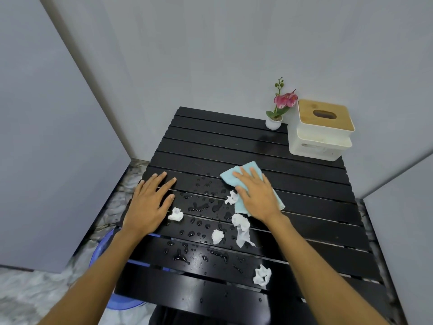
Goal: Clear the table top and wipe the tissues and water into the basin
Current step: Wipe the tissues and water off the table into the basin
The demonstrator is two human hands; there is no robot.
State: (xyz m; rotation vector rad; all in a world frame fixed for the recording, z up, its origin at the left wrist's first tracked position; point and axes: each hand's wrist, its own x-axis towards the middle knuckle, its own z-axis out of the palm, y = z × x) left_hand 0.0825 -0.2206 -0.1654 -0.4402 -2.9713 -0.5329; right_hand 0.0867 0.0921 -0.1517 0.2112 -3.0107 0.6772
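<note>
On the desk, wiping has barely begun; right hand, fingers flat, presses the cloth; left hand rests released at nine o'clock; tissues and water remain; basin waits at eight o'clock.

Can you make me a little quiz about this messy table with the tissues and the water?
1. How many crumpled tissues lie on the black table?
2. True or false: the right hand presses flat on a light blue cloth.
3. Where is the blue basin: A) on the table, B) on the floor under the table's left edge, below the left hand?

Key: 1. five; 2. true; 3. B
</note>
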